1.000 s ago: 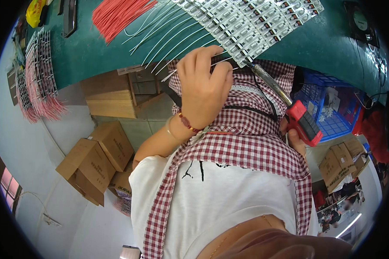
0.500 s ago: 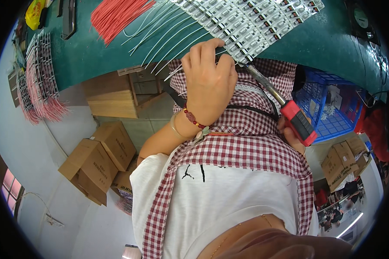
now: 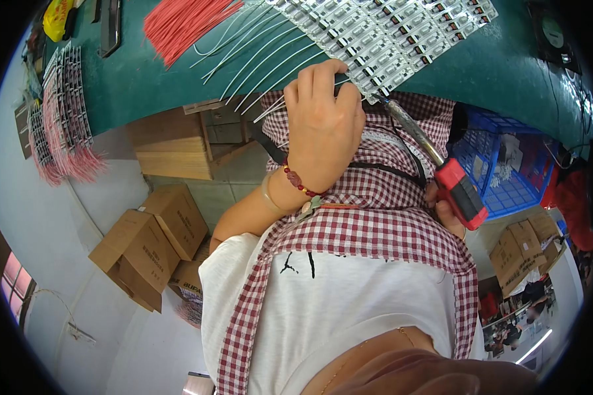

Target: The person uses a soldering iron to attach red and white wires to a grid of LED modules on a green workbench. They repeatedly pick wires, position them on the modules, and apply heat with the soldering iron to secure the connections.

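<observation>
My left hand [image 3: 326, 125] is bent at the near corner of a panel of small circuit boards [image 3: 375, 39], its fingers closed on a thin white wire [image 3: 340, 83] whose end points at the panel. The fingertips themselves are partly hidden. Several more white wires [image 3: 270, 56] fan out to the left from the panel's edge. My right hand [image 3: 448, 214], mostly behind the handle, grips a soldering iron [image 3: 461, 191] with a red and black handle. Its metal shaft slants up and left, with the tip close to the panel's near corner.
A bundle of red wires [image 3: 184, 26] lies on the green table [image 3: 138, 85]. Wired boards [image 3: 66, 112] hang over its left edge. A blue plastic crate [image 3: 501, 164] stands at right below the table. Cardboard boxes [image 3: 138, 247] stand at lower left, near a wooden cabinet [image 3: 168, 148].
The soldering iron has shifted slightly down and right, its handle turning a little. My left hand stays by the panel corner. The whole view has moved slightly.
</observation>
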Demonstrator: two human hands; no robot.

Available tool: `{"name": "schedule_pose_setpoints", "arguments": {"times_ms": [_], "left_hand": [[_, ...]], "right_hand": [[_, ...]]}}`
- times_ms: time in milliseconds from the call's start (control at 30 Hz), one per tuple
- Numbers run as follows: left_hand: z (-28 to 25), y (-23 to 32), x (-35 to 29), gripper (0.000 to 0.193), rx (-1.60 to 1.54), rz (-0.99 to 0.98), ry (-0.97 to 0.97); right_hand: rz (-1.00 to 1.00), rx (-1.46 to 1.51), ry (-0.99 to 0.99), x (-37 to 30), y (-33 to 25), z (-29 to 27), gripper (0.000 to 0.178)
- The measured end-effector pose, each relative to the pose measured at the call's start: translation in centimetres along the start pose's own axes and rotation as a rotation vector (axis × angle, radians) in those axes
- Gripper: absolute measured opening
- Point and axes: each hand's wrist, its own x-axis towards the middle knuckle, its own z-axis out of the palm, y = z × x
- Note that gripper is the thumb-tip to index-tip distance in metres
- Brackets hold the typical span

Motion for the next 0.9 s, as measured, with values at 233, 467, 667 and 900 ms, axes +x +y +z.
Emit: {"name": "schedule_pose_setpoints", "arguments": {"times_ms": [233, 467, 667, 900], "left_hand": [[0.1, 0.0, -0.2, 0.015, 0.012, -0.005, 0.015], [-2.3, -1.1, 0.6, 0.014, 0.072, -0.085, 0.056], [-1.8, -5.0, 2.8, 0.008, 0.189, -0.136, 0.054], [-0.6, -4.6, 3.1, 0.009, 0.132, -0.119, 0.164]], "right_hand": [[0.017, 0.07, -0.034, -0.1, 0.2, -0.3, 0.039], [0.194, 0.534, 0.076, 0.9, -2.1, 0.6, 0.052], [0.154, 0.396, -0.057, 4.4, -4.0, 1.4, 0.039], [0.137, 0.333, -0.078, 6.9, -4.9, 3.3, 0.058]]}}
